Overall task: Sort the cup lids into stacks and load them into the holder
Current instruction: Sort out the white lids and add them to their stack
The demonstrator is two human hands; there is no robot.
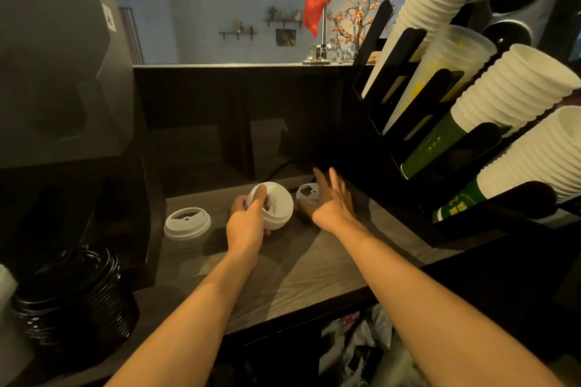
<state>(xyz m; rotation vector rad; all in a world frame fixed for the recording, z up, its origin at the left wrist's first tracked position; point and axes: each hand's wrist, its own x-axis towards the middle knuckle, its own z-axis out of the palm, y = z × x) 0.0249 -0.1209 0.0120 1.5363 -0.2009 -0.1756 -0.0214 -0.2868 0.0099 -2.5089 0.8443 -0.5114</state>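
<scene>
My left hand (248, 220) grips a small stack of white cup lids (276, 207), tilted, just above the wooden counter (314, 273); the thumb lies over the top lid. My right hand (330, 201) is stretched out with straight fingers next to a single white lid (307, 192) lying on the counter further back, its fingers partly covering that lid. Another white lid stack (187, 223) stands upright on the counter to the left. A pile of black lids (75, 295) sits at the lower left. The black holder (440, 148) on the right carries stacks of cups.
Paper cup stacks (515, 85) slant out of the holder at the right. A dark machine (56, 72) fills the left side. A dark back panel (239, 110) closes off the counter behind. Plastic bags (355, 349) lie below the counter edge.
</scene>
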